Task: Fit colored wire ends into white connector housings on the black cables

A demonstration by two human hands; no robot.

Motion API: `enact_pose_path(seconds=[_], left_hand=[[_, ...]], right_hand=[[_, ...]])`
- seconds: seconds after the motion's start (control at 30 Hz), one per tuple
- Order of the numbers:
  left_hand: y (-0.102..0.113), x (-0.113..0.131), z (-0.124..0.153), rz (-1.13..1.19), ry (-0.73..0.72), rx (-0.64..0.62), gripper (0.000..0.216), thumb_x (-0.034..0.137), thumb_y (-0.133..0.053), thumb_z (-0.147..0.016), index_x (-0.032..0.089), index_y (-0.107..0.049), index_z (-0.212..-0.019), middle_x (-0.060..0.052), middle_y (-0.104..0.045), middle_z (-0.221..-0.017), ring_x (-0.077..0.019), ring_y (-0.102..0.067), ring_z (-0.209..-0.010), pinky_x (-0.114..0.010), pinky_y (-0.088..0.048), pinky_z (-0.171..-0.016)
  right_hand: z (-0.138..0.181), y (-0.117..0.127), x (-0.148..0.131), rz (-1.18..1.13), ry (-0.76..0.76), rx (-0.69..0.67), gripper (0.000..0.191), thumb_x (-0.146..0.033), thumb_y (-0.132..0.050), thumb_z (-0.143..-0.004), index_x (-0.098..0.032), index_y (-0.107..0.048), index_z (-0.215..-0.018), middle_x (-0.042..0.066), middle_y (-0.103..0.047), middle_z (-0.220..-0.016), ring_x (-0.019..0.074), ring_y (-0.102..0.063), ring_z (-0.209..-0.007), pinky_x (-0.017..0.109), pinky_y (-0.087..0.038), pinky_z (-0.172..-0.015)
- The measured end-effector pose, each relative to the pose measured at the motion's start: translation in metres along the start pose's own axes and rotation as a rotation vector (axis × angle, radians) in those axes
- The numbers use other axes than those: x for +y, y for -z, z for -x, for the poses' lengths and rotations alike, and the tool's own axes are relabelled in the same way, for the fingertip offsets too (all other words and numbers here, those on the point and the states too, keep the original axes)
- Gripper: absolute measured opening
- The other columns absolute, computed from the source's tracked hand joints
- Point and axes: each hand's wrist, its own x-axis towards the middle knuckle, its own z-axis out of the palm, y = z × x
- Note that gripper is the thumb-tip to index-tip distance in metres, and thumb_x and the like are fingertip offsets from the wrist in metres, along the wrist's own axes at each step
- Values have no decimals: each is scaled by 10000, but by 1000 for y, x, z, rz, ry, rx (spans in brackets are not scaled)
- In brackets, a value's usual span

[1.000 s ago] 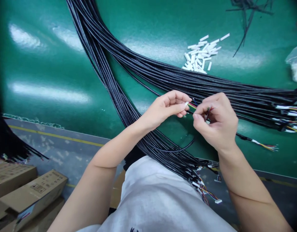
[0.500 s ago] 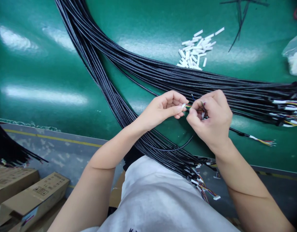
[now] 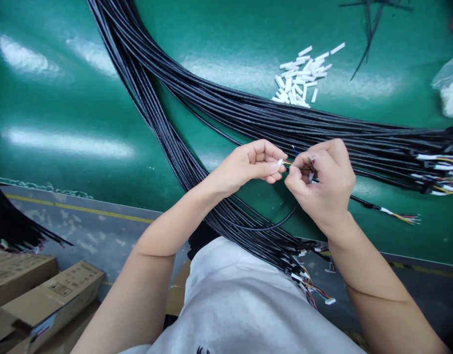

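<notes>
My left hand [image 3: 248,167] pinches a small white connector [image 3: 280,162] between thumb and forefinger. My right hand [image 3: 322,179] is closed on the thin coloured wires [image 3: 293,162] at the end of a black cable [image 3: 270,227], holding them up to the connector. Both hands meet above the green table [image 3: 64,98], over a thick bundle of black cables [image 3: 196,108] that sweeps from the top left to the right and down past my lap.
A heap of white connectors [image 3: 302,76] lies beyond my hands. Cable ends with coloured wires [image 3: 440,172] lie at the right edge and hang off the table front [image 3: 311,287]. A plastic bag [image 3: 449,86] sits far right. Cardboard boxes [image 3: 38,300] stand on the floor at the lower left.
My right hand has moved a little left, closer to the left hand, bringing the coloured wires up to the connector. The view has shifted slightly.
</notes>
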Motion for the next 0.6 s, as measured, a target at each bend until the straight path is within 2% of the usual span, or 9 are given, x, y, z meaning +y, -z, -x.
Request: enact_pose_path(seconds=[0.17, 0.4, 0.6], left_hand=[[1, 2, 1, 34, 90, -5, 374, 339, -898, -769, 137, -680, -997, -26, -767, -884, -53, -683, -699, -171, -568, -692], [-4, 4, 0, -42, -34, 10, 396, 341, -931, -718, 132, -676, -936, -13, -751, -842, -70, -691, -696, -182, -571, -664], [-8, 6, 1, -81, -50, 14, 384, 336, -926, -725, 131, -677, -933, -6, -739, -825, -72, -689, -696, -195, -579, -679]], right_hand=[[1, -1, 0, 31, 33, -6, 140, -103, -600, -798, -227, -546, -760, 25, -613, -824, 111, -439, -567, 272, -367, -468], [0, -1, -1, 67, 6, -11, 127, -117, -581, -805, -224, -546, -746, 33, -606, -818, 125, -497, -606, 275, -388, -487], [0, -1, -2, 13, -3, -38, 136, -109, -580, -830, -218, -557, -752, 33, -589, -824, 121, -487, -615, 272, -381, -494]])
